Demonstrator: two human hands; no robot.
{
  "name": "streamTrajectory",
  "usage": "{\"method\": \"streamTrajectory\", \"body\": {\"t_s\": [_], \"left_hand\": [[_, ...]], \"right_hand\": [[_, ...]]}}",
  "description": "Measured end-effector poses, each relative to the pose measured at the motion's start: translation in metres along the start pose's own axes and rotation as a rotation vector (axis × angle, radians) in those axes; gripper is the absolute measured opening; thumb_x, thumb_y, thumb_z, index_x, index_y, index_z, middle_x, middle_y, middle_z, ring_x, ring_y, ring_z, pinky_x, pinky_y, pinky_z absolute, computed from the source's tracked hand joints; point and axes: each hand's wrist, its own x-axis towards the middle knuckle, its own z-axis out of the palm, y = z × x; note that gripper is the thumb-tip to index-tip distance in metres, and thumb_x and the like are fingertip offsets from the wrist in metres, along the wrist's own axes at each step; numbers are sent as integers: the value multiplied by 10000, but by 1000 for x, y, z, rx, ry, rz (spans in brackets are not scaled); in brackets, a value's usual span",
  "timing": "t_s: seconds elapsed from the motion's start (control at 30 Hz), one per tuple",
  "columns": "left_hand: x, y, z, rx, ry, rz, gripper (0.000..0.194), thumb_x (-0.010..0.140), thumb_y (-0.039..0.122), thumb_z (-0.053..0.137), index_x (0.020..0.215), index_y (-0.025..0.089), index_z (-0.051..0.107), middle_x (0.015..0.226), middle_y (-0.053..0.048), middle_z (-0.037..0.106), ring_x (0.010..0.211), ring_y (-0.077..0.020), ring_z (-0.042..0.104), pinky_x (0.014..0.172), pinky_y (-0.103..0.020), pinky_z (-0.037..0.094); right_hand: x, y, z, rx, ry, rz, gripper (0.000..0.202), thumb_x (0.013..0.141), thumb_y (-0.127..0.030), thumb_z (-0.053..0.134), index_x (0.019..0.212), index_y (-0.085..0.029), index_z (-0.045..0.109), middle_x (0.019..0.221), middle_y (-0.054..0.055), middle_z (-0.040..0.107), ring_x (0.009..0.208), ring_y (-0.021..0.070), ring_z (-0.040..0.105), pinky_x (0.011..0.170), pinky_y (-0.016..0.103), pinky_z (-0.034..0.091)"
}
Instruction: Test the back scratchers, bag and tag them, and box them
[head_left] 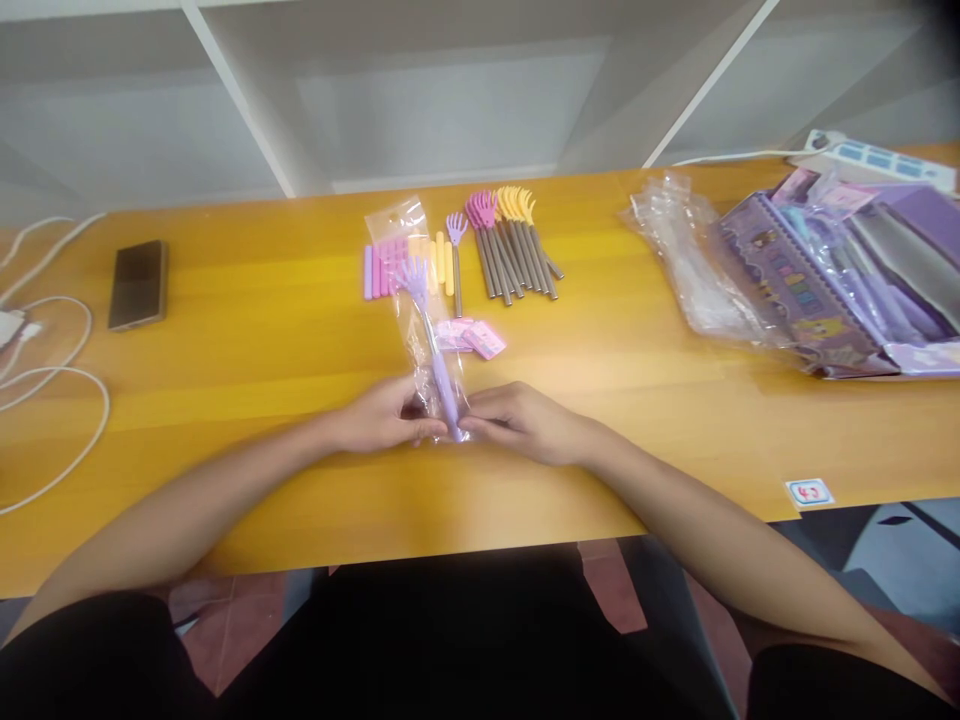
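A purple back scratcher (444,385) lies inside a clear plastic bag (409,318), its claw end pointing away from me. My left hand (394,413) pinches the bag's near left side. From the right, my right hand (521,420) has its thumb and fingers closed on the bag beside the handle's near end. Just beyond are pink cards (484,339), a row of purple, pink and yellow handle sleeves (384,270), and a loose scratcher rod with a purple claw (457,260). Several more rods with pink and yellow claws (517,245) lie bunched to their right.
An open purple display box (814,290) holding bagged items stands at the right, with empty clear bags (686,265) against it. A dark phone (139,284) and white cables (94,385) lie at the left. A power strip (885,160) sits behind the box; shelf compartments rise at the back.
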Motion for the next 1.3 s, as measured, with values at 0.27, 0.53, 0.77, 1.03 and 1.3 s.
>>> {"method": "streamTrajectory", "body": {"t_s": [0.27,0.53,0.77,1.03,1.3], "left_hand": [[1,5,1,-50,3,-9,453,949,411,794,1301,198,606,1026,-63,761,688,-122,690,647,-271,602],[0,5,-1,-51,-8,-30,429,950,406,793,1257,183,592,905,-30,743,619,-110,676,610,-254,594],[0,3,0,-101,-14,-19,409,941,385,802,1232,187,593,883,-23,738,592,-110,678,574,-241,579],[-1,4,-2,-84,-39,-26,441,965,384,775,1296,192,556,889,-22,734,598,-115,677,593,-250,579],[-5,-6,-3,-10,10,-1,427,993,368,729,1329,182,541,1045,-89,761,762,-155,738,740,-323,634]], "right_hand": [[-2,0,-4,-13,-1,-3,401,1150,-385,461,982,-150,740,887,45,688,759,133,590,747,253,417],[-3,1,-6,-24,-4,-21,417,1152,-393,455,918,-152,703,867,43,685,741,129,583,739,249,408],[-3,-1,-8,-45,-18,-10,419,1151,-394,452,917,-160,709,880,48,697,760,137,604,747,259,425],[-3,0,-8,-46,-15,-15,423,1148,-398,460,902,-162,711,846,34,678,738,131,595,729,260,437],[-2,3,-3,2,60,5,288,1111,-394,574,1028,-178,744,980,55,755,853,156,669,814,278,493]]}}
